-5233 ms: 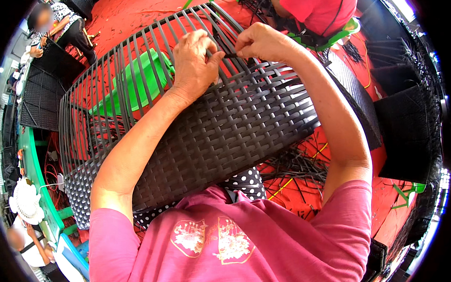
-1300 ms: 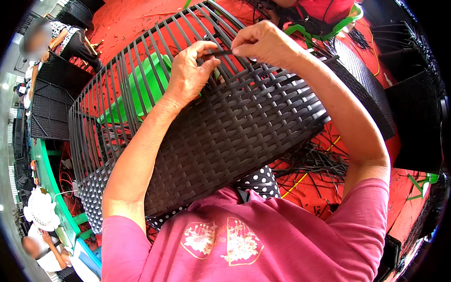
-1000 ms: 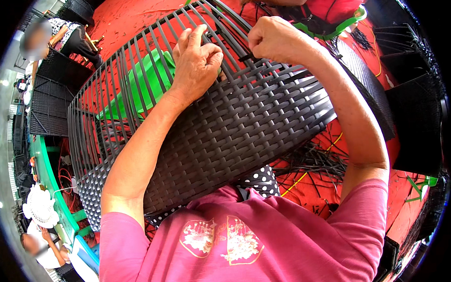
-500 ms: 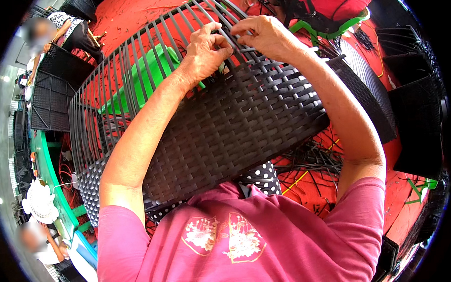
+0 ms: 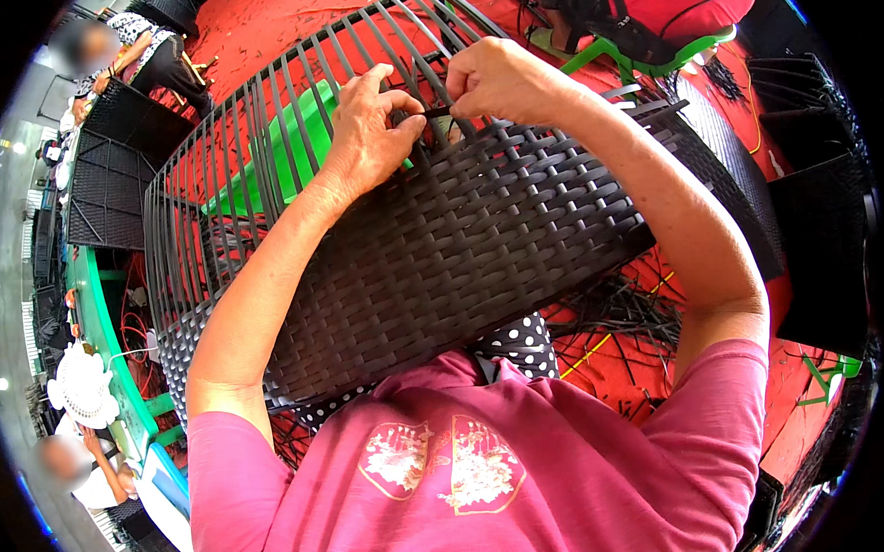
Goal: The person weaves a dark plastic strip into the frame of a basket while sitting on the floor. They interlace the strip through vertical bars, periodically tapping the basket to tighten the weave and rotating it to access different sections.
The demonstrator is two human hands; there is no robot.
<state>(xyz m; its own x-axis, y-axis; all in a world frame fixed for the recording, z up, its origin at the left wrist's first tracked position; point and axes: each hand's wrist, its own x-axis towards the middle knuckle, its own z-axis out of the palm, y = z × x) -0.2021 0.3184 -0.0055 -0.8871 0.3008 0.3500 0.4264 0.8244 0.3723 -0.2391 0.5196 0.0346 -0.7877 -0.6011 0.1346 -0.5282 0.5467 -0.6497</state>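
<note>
A black wicker panel (image 5: 460, 232) lies across my lap, closely woven on the near side. Long bare strips (image 5: 308, 71) run on from the weave toward the far frame. Over the edge of the weave, a short dark strip (image 5: 438, 112) spans the gap between my hands. My right hand (image 5: 508, 84) pinches it between thumb and fingers. My left hand (image 5: 372, 128) has thumb and forefinger closed at its other end, the remaining fingers loosely bent. Where the strip passes among the bare ones is partly hidden by my fingers.
A green plastic piece (image 5: 287, 150) shows beneath the bare strips. Loose black strips (image 5: 619, 314) litter the red floor (image 5: 601, 368). Another person in red (image 5: 691, 9) sits on a green stool (image 5: 639, 65) at the far right. A white fan (image 5: 83, 386) stands at the left.
My left hand has shifted slightly left and down, and my right hand has turned into a pinch. The dark strip now shows between them. The view has shifted slightly.
</note>
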